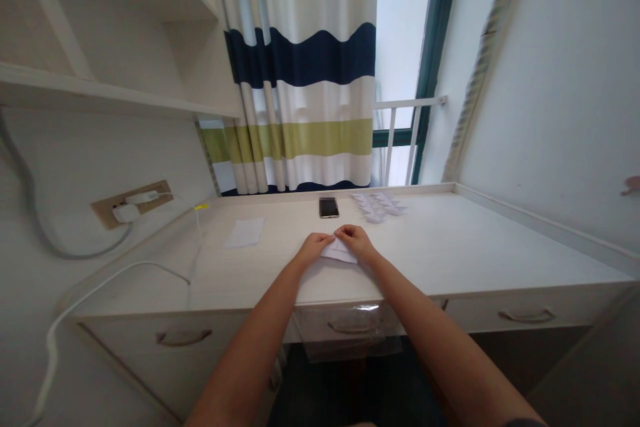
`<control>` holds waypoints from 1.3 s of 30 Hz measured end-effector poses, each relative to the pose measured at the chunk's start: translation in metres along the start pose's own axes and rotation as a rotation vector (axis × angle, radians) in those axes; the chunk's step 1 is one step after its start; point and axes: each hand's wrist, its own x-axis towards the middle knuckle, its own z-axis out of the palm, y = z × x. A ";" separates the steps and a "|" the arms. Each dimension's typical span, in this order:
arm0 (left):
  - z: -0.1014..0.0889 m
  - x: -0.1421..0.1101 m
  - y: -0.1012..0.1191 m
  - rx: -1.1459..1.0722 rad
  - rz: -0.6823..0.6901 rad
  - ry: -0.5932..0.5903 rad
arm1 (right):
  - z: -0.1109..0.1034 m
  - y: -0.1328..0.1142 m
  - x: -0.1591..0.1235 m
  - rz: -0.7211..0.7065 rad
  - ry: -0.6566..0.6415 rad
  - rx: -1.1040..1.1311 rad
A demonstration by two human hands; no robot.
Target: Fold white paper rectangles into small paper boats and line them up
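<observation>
A partly folded sheet of white paper (340, 252) lies on the white desk (280, 273) in front of me. My left hand (317, 245) grips its left side, thumb and fingers pressed together near the top. From the right, my right hand (356, 240) pinches the paper's upper edge, and the two hands almost meet there. My fingers cover part of the folds. Beyond my hands lies a dark-screened phone (329, 207). Right of the phone sits a group of folded white paper pieces (379, 205).
A flat stack of white paper (245, 233) rests on the desk's left part. A white cable (125, 268) crosses the left edge, and plugs sit in a wall socket (131, 204). Clear plastic film (350, 340) hangs over the middle drawer. A striped curtain (320, 107) hangs behind.
</observation>
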 end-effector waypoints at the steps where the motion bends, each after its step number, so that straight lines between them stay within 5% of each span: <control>1: 0.000 0.000 0.000 -0.003 -0.001 -0.001 | 0.001 0.000 0.000 0.005 0.003 0.000; 12: 0.003 0.002 -0.005 -0.335 -0.120 -0.036 | -0.006 0.002 0.004 0.091 0.132 0.109; 33: -0.001 0.003 -0.007 -0.325 -0.108 -0.011 | -0.004 0.007 0.004 0.030 0.157 0.010; 39: 0.001 0.003 -0.006 -0.201 -0.047 0.018 | 0.000 0.011 0.001 -0.005 0.015 -0.032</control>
